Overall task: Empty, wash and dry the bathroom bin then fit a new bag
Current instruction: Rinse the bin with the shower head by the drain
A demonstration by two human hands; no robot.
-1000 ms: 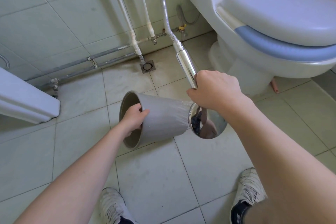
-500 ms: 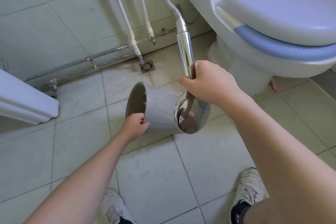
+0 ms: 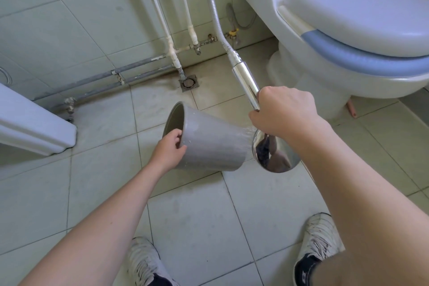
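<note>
Above pale floor tiles [image 3: 190, 227], my left hand [image 3: 170, 150] grips the grey plastic bin's [image 3: 209, 146] rim, its axis running centre-left to centre-right toward the chrome shower head [image 3: 275, 155] gripped in my right hand [image 3: 284, 110].

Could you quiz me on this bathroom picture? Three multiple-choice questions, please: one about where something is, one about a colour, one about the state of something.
1. Where is the floor drain?
A. By the wall, below the white pipes
B. Between the two shoes
C. Under the toilet seat

2. What colour is the bin?
A. Red
B. Grey
C. Black

3. How is the bin held?
A. Standing upright on the floor
B. Upside down on the toilet lid
C. Tipped on its side, gripped at the rim

Answers:
1. A: the drain sits at the foot of the tiled wall where the pipes come down.
2. B: its outside wall is plain grey.
3. C: the left hand grips the rim with the opening turned left, while the right hand holds the shower head spraying at its base.
</note>
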